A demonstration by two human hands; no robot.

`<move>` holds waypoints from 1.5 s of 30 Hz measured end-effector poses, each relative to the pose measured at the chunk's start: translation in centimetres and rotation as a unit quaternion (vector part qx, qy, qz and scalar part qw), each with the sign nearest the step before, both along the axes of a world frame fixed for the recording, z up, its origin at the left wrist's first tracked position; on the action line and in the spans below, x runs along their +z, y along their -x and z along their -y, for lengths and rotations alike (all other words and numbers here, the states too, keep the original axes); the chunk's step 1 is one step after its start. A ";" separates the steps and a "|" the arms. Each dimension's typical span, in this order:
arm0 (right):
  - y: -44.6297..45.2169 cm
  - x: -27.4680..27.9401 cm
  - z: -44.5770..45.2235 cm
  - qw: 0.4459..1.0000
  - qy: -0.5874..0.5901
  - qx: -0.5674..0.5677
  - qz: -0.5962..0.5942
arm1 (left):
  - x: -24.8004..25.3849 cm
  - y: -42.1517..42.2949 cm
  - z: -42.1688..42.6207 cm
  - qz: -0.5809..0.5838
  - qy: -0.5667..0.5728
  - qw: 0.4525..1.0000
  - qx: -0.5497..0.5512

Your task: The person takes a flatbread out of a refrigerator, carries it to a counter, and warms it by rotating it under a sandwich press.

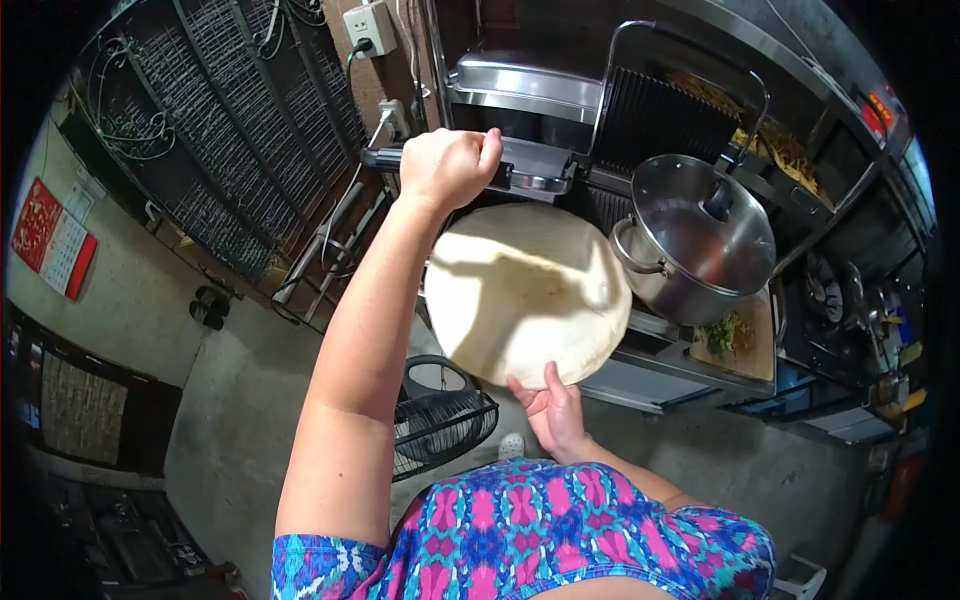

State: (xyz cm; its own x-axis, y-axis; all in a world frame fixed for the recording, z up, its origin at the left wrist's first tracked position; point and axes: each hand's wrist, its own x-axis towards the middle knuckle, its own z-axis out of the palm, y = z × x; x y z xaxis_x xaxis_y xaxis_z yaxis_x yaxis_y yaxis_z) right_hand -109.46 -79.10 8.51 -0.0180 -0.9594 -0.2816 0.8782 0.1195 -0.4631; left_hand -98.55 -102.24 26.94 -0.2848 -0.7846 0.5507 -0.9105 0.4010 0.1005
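Observation:
My left hand (445, 165) is wrapped round the black handle (382, 158) of a metal contact grill (545, 170) on the counter. A large, pale round flatbread (525, 300) extends in front of the grill, just below that hand, with shadows across its surface. My right hand (555, 410) pinches the flatbread's near edge, fingers and thumb at the rim. The far edge of the flatbread lies close to the grill; whether it rests on the lower plate I cannot tell.
A steel pot (690, 240) with a glass lid stands right of the flatbread. Behind it is a raised ribbed grill plate (670, 120). A cutting board (755, 350) holds chopped greens. A black fan (440, 425) stands on the floor below. Wall outlets with cords (370, 35) are at upper left.

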 end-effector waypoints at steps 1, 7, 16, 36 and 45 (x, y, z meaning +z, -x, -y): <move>0.2 -0.1 0.5 1.000 0.007 -0.015 0.005 | -0.1 0.0 0.0 0.001 0.009 1.000 -0.003; -2.5 -0.2 4.7 0.998 0.006 -0.052 0.035 | 0.1 -0.1 -0.1 0.008 0.010 1.000 -0.003; -1.7 -0.1 8.1 1.000 -0.019 0.013 0.010 | -2.9 -0.7 -0.8 -0.003 0.083 0.996 -0.016; 0.6 -3.2 7.0 0.993 -0.003 0.114 -0.028 | -15.0 -2.6 -4.7 -0.091 0.173 0.975 -0.110; 0.8 -3.5 7.2 0.992 -0.013 0.123 -0.035 | -15.6 -2.7 -4.5 -0.117 0.199 0.964 -0.132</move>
